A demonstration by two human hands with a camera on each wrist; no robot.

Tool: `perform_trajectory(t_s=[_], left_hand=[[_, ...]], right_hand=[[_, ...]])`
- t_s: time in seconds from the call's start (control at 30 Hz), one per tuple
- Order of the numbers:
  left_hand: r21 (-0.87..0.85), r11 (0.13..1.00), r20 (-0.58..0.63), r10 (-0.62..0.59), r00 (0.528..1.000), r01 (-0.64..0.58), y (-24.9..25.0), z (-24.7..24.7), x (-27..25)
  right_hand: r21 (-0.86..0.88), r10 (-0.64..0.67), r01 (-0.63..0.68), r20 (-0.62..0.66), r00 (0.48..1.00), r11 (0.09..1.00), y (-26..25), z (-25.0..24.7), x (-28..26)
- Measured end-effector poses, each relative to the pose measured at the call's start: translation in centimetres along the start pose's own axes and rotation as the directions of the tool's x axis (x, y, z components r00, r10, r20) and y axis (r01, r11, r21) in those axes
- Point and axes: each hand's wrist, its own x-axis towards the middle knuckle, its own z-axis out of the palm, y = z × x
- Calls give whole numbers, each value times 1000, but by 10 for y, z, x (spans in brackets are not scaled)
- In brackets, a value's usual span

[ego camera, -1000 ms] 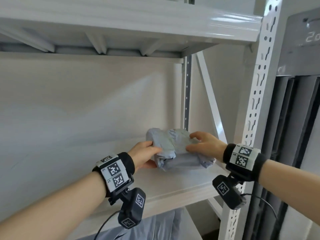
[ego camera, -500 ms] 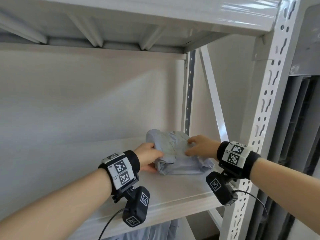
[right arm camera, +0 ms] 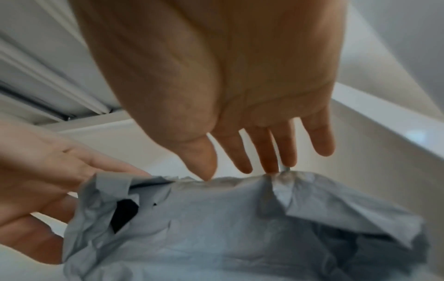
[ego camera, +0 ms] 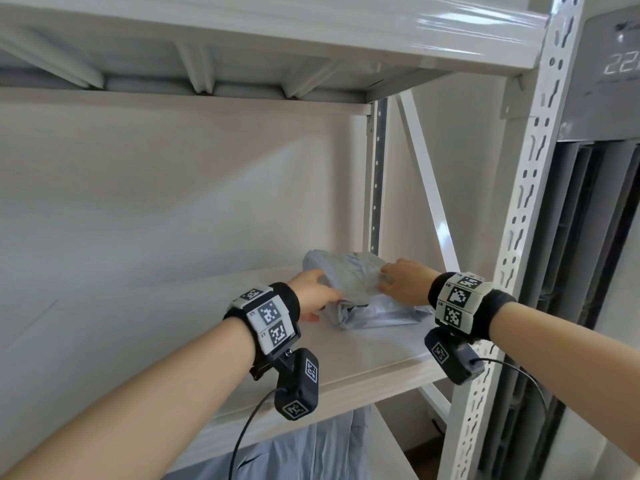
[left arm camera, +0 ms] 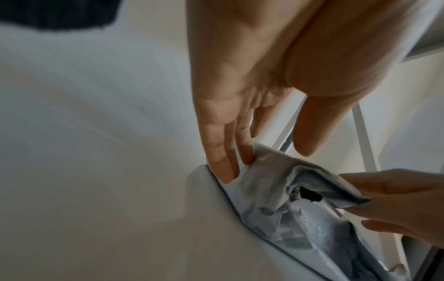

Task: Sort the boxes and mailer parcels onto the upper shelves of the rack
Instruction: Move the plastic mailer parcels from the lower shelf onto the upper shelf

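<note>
A crumpled grey-blue mailer parcel [ego camera: 360,292] lies on the white shelf board [ego camera: 363,358] of the rack, near the back right corner. My left hand [ego camera: 317,294] touches its left end with straight fingers [left arm camera: 222,167]. My right hand [ego camera: 398,284] rests on its top right, fingers [right arm camera: 271,157] extended over the crumpled edge. In the wrist views the parcel [left arm camera: 300,205] [right arm camera: 216,218] has a small torn dark hole in its wrapping. Neither hand curls round the parcel.
A white perforated upright [ego camera: 519,237] stands at the front right, with a diagonal brace [ego camera: 429,188] behind it. The shelf above [ego camera: 277,29] hangs low overhead. More grey-blue mailers [ego camera: 311,455] lie on the level below. A grey appliance [ego camera: 606,81] stands to the right.
Both hands have pushed the parcel a little further back on the shelf, and the fingers have straightened out over it. The head view has tilted slightly.
</note>
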Motion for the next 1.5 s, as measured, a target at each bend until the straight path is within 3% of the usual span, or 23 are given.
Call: perform_trajectory(t_s=[0.07, 0.17, 0.27, 0.37, 0.5, 0.6, 0.77, 0.9, 1.03, 1.17, 1.3, 1.4, 1.5], left_hand=[[114, 988, -30, 104, 994, -100, -3, -5, -14], [347, 898, -74, 315, 946, -272, -13, -13, -44], [373, 836, -18, 441, 897, -403, -25, -19, -82], [362, 796, 91, 488, 868, -486, -47, -21, -119], [351, 766, 268, 469, 841, -539, -100, -16, -156], [390, 744, 330, 436, 837, -542, -151, -12, -171], [461, 780, 335, 288, 897, -423, -236, -16, -181], [450, 854, 219, 179, 959, -262, -291, -20, -181], [396, 916, 97, 27, 995, -63, -339, -20, -175], [265, 956, -80, -106, 991, 123, -376, -22, -165], [206, 947, -290, -181, 940, 246, -401, -32, -154], [164, 929, -440, -233, 867, 333, -416, -44, -138], [60, 910, -498, -329, 803, 410, -426, -50, -124]], right_hand=[[-24, -7, 7, 19, 1000, 1000, -4, -4, -9], [-90, -22, 24, 15, 1000, 996, -14, -14, -28], [-182, -85, 70, -79, 993, 981, -36, -28, -52], [-223, -211, 170, -176, 961, 960, -66, -41, -79], [-256, -404, 336, -289, 868, 906, -110, -44, -120], [-253, -524, 461, -322, 789, 850, -142, -27, -155], [-223, -656, 618, -289, 697, 754, -185, 33, -200], [-148, -696, 686, -275, 664, 713, -199, 98, -215], [6, -672, 684, -182, 718, 729, -200, 171, -208], [185, -589, 577, 10, 808, 795, -188, 242, -177], [303, -450, 396, 133, 883, 867, -172, 295, -135], [405, -307, 223, 154, 939, 886, -166, 321, -101], [508, -137, 20, 193, 972, 861, -171, 339, -65]])
